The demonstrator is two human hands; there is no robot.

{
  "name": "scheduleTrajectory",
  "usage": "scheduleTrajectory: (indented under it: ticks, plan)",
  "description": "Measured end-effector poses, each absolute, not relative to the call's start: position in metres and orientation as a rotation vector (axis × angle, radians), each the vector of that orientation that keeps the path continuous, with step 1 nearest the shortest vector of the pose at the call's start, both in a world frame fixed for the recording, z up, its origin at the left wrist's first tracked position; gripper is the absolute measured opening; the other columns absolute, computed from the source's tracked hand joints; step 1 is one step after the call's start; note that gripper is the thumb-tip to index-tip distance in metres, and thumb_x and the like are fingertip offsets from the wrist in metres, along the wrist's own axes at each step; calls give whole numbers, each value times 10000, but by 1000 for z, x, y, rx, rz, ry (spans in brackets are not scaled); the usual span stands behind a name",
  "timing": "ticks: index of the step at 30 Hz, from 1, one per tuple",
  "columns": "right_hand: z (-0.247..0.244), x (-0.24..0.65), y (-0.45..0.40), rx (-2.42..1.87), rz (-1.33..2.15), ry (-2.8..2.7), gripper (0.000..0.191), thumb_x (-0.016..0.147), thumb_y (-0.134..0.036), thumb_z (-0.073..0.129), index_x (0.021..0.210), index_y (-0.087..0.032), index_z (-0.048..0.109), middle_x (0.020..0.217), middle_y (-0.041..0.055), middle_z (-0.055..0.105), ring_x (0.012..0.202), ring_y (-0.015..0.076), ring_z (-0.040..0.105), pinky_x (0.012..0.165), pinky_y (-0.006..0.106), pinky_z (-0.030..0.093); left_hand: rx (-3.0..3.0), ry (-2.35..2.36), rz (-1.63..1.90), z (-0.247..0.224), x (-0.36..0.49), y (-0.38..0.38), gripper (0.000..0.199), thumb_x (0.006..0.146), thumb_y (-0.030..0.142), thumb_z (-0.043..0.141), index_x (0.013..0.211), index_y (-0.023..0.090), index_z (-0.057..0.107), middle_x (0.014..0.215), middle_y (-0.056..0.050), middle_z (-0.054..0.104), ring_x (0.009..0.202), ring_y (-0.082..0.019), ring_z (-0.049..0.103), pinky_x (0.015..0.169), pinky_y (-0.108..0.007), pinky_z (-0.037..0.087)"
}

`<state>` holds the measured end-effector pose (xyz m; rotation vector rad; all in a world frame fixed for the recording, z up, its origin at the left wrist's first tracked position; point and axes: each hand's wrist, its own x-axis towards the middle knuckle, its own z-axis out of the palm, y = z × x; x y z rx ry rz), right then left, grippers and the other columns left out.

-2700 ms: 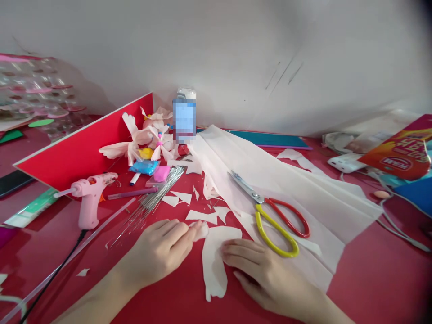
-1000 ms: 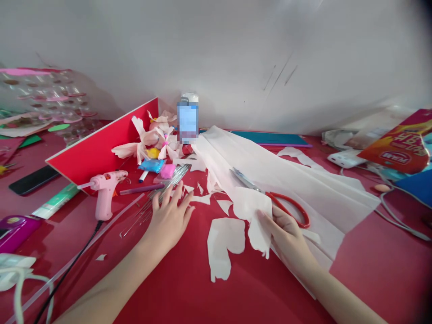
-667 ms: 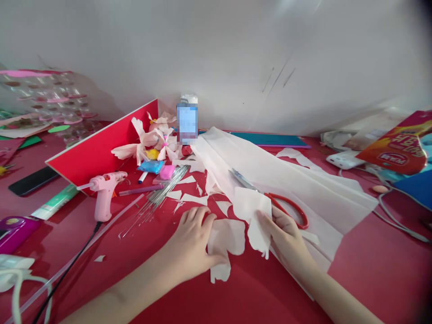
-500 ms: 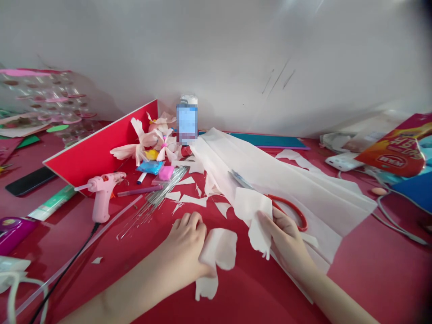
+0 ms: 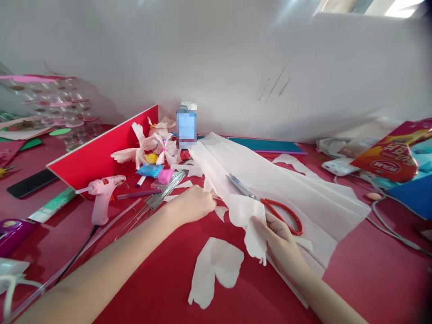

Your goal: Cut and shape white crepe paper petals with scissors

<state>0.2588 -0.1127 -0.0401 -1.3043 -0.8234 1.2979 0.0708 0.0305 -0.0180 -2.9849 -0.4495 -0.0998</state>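
Head view: right hand (image 5: 278, 238) pinches white cutout (image 5: 248, 213) at edge, likely to avoid creasing; left hand (image 5: 194, 202) curled by scraps (image 5: 221, 213), can't tell if gripping. Second cutout (image 5: 218, 261) lies flat on counter (image 5: 151, 288), untouched.

soft light, brightest at top right, puts glare on the wall (image 5: 216, 63). the right edge darkens; the phone (image 5: 186, 128) is pixelated.

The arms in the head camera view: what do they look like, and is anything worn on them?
They are human, with no cables or machine parts showing. The bare left hand and bare right hand wear no gloves. No sleeve, watch or bracelet shows along either forearm. Some fingers are partly hidden, so I cannot rule out rings.
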Motion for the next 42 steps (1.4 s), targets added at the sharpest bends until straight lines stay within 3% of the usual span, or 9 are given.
scheduleTrajectory:
  ticks: [10, 15, 20, 27, 31, 34, 38, 40, 42]
  plan:
    - [-42, 264, -114, -1281, 1313, -815, 328, 878, -439, 636, 1103, -201, 637, 696, -5, 618, 544, 101, 531, 481, 192, 427, -2922, -798, 42, -13, 79, 49, 279, 741, -98, 477, 844, 59, 683, 776, -171, 709, 783, -305, 702, 634, -372, 526]
    - [-47, 262, -114, -1199, 1288, -657, 271, 852, -389, 682, 1077, -239, 664, 766, 8, 672, 585, 115, 572, 526, 208, 463, -3103, -892, -158, -22, 58, -13, 261, 924, 137, 465, 1114, 137, 644, 1121, -114, 698, 975, -201, 682, 830, -310, 548]
    - [-46, 262, -113, -1183, 1287, -573, 316, 793, -379, 734, 1069, -235, 681, 841, 37, 705, 672, 169, 648, 539, 230, 493, -3185, -879, -290, -41, 37, -55, 539, 923, 349, 527, 1374, 65, 447, 1430, -192, 485, 1303, -307, 476, 1037, -446, 459]
    - [-43, 263, -109, -1170, 1333, -521, 326, 781, -352, 749, 1072, -223, 679, 812, 38, 709, 649, 159, 642, 540, 216, 496, -3181, -975, -257, -35, 74, -14, 205, 922, 176, 502, 1052, 113, 648, 1120, -129, 677, 1113, -235, 609, 959, -353, 503]
    - [-42, 264, -108, -1190, 1319, -541, 325, 770, -356, 753, 1052, -206, 689, 806, 47, 705, 659, 170, 639, 536, 220, 494, -3123, -1025, -79, -23, 81, -16, 293, 743, -99, 476, 869, 80, 671, 897, -135, 700, 875, -260, 678, 751, -346, 549]
    - [-42, 264, -108, -1184, 1328, -527, 312, 771, -351, 757, 1038, -201, 691, 777, 41, 695, 636, 155, 624, 535, 211, 491, -3082, -1178, -89, -8, 57, -15, 262, 795, -34, 462, 859, 112, 670, 820, -96, 702, 710, -221, 682, 634, -313, 532]
    - [-45, 264, -110, -1161, 1340, -545, 278, 786, -346, 751, 1014, -198, 694, 676, 16, 651, 564, 130, 585, 499, 198, 471, -3028, -1665, -398, -3, 19, 11, 219, 906, 172, 471, 960, 166, 683, 909, -70, 716, 821, -207, 677, 754, -309, 502]
    - [-46, 264, -110, -1164, 1341, -565, 279, 796, -353, 743, 1028, -208, 690, 665, 8, 642, 541, 124, 569, 491, 205, 465, -3147, -1836, -354, -12, 9, 25, 298, 883, 223, 523, 1165, 184, 611, 857, -40, 716, 766, -183, 677, 691, -267, 495]
    - [-45, 263, -110, -1168, 1332, -574, 283, 801, -354, 738, 1043, -218, 686, 704, 11, 655, 556, 124, 570, 504, 210, 470, -3179, -1845, -291, -22, 7, 34, 233, 864, 253, 537, 1058, 182, 647, 796, -28, 703, 694, -179, 664, 624, -256, 475]
